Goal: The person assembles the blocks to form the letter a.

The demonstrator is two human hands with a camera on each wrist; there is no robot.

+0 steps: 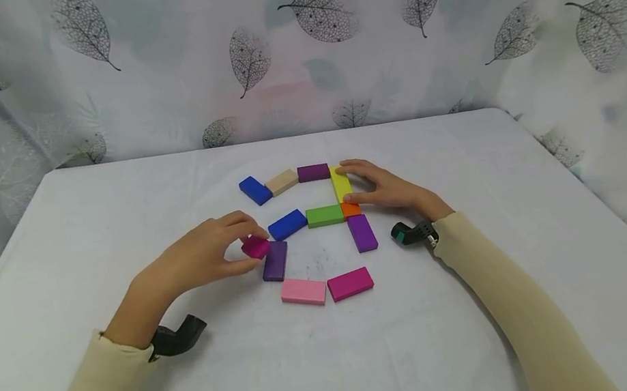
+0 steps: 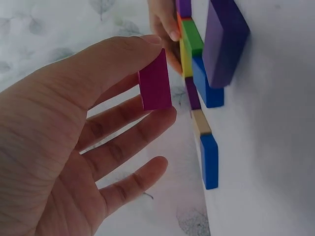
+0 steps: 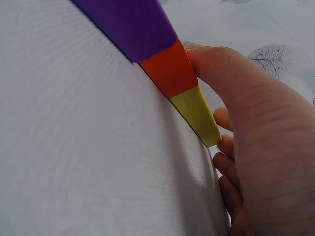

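Note:
My left hand (image 1: 201,252) pinches a small magenta block (image 1: 256,246) between thumb and fingers, just above the left end of a dark purple block (image 1: 275,261). In the left wrist view the magenta block (image 2: 155,82) is seen against the thumb, with the lower fingers spread. My right hand (image 1: 389,186) spans a yellow block (image 1: 341,184), fingertips at its far end and thumb near its close end, by an orange block (image 1: 351,209). The right wrist view has the thumb beside the orange block (image 3: 170,69) and fingertips by the yellow block (image 3: 198,115).
Blue (image 1: 255,190), tan (image 1: 282,182) and plum (image 1: 313,173) blocks line the far side. Across the middle lie blue (image 1: 287,225) and green (image 1: 325,215) blocks. A violet block (image 1: 362,234) is lower right; pink (image 1: 303,292) and magenta (image 1: 350,284) blocks lie nearest. White cloth (image 1: 343,370) covers the table.

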